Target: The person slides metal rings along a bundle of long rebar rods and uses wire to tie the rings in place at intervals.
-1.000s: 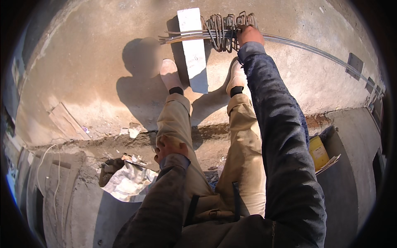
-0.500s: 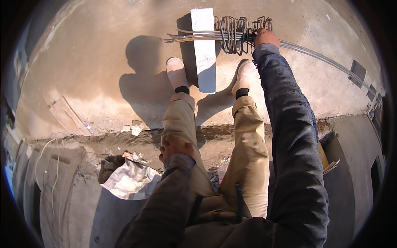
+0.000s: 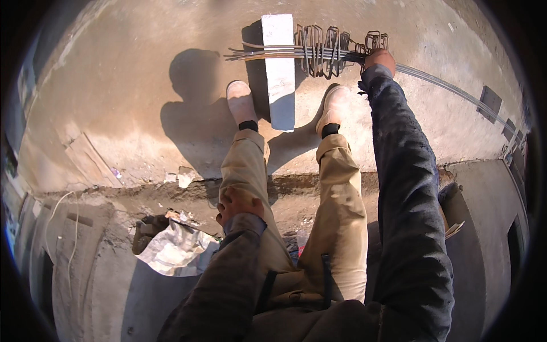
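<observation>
Two hands | right hand (image 3: 380,58) clamped on rebar (image 3: 296,53) by block (image 3: 280,68) | left hand (image 3: 239,203) curled on knee (image 3: 246,171)

white blocks (image 3: 280,68): 1 | shoes (image 3: 240,101): 2 | hands (image 3: 239,202): 2 | crumpled sacks (image 3: 174,251): 1

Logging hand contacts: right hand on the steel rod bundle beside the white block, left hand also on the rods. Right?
Not quite. The head view shows the left hand resting on the person's left knee, not the rods. The right hand is indeed on the rod bundle that lies across the white block.
</observation>
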Demonstrator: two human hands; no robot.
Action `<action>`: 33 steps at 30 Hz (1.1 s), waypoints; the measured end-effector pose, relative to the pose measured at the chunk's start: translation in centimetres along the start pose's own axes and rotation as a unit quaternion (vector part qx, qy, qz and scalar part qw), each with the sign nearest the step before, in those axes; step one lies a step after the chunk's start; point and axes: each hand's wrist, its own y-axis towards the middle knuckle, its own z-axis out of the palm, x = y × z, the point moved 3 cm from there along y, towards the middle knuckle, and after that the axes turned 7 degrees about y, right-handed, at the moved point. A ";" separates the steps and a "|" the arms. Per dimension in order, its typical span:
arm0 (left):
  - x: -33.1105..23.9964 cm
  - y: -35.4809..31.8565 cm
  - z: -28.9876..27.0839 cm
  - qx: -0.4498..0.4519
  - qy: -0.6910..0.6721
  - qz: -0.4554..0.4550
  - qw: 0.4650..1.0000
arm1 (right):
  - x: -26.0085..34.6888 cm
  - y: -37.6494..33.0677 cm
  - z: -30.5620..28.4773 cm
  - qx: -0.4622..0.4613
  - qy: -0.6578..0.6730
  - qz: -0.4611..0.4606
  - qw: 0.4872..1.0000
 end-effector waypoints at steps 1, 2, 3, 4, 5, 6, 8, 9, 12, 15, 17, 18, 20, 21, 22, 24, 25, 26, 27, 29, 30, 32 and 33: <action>-0.2 -0.1 0.0 -0.001 0.002 0.006 1.000 | -0.6 0.3 0.1 -0.011 0.000 0.004 1.000; -0.2 0.0 0.1 0.003 0.004 0.002 1.000 | -0.5 0.0 0.1 -0.031 0.004 -0.002 1.000; -0.3 0.1 0.3 0.008 0.007 -0.001 1.000 | -0.6 -0.2 0.1 -0.035 0.032 -0.005 0.999; -0.4 0.1 0.4 0.013 0.008 -0.003 1.000 | -0.8 -0.4 0.0 -0.041 0.059 -0.007 0.997; -0.1 0.0 -0.3 0.008 0.015 -0.012 1.000 | 0.0 -0.9 -0.1 -0.042 0.096 -0.015 0.994; -0.2 0.0 -0.4 0.007 0.020 -0.016 1.000 | 0.1 -1.7 -0.2 -0.073 0.147 -0.011 0.986; -0.4 -0.1 -0.6 0.007 0.020 -0.019 1.000 | 0.0 -3.7 0.3 -0.076 0.215 -0.009 0.974; -0.6 -0.1 -0.7 0.008 0.016 -0.015 1.000 | -0.6 -4.7 0.8 -0.080 0.246 -0.005 0.966; -0.8 -0.3 -1.0 0.002 0.020 -0.016 1.000 | -1.0 -7.5 3.9 -0.025 0.292 -0.017 0.956; -1.4 -0.3 -0.8 0.000 0.024 -0.014 1.000 | -1.6 -8.8 6.1 0.004 0.320 -0.008 0.947; -1.6 -0.4 -0.7 -0.002 0.030 -0.014 0.999 | -1.8 -8.6 7.2 -0.025 0.357 -0.006 0.934; -1.7 -0.4 -0.7 -0.003 0.035 -0.012 0.999 | -1.8 -8.4 7.8 -0.028 0.377 -0.015 0.925; -1.8 -0.6 -0.7 -0.003 0.039 -0.016 0.999 | -1.5 -7.8 8.4 -0.036 0.418 -0.035 0.907; -1.8 -0.5 -0.7 -0.002 0.038 -0.021 0.999 | -1.2 -7.7 8.6 -0.012 0.437 -0.027 0.899; -1.8 -0.5 -0.8 0.000 0.038 -0.027 0.999 | -1.0 -7.6 8.7 0.001 0.426 -0.023 0.905; -2.0 -0.6 -0.8 -0.006 0.043 -0.028 0.999 | -0.9 -7.6 8.8 0.024 0.400 -0.007 0.916; -2.0 -0.6 -0.8 -0.010 0.044 -0.027 0.999 | -1.0 -7.6 9.0 0.040 0.413 -0.001 0.910; -2.1 -0.6 -0.7 -0.013 0.044 -0.024 0.999 | -1.2 -7.5 9.1 0.055 0.424 0.005 0.904; -2.3 -0.6 -0.6 -0.017 0.043 -0.021 0.999 | -1.5 -7.4 9.3 0.069 0.436 0.011 0.897; -2.5 -0.7 -0.7 -0.018 0.047 -0.018 0.999 | -1.9 -7.4 9.0 0.061 0.397 -0.005 0.916; -2.5 -0.7 -0.8 -0.014 0.052 -0.020 0.998 | -2.0 -7.4 8.6 0.056 0.377 -0.013 0.924; -2.6 -0.8 -0.9 -0.014 0.056 -0.018 0.998 | -2.3 -7.5 7.2 0.044 0.365 -0.032 0.929; -2.5 -0.9 -1.0 -0.019 0.055 -0.020 0.998 | -2.0 -7.5 6.5 0.041 0.362 -0.043 0.930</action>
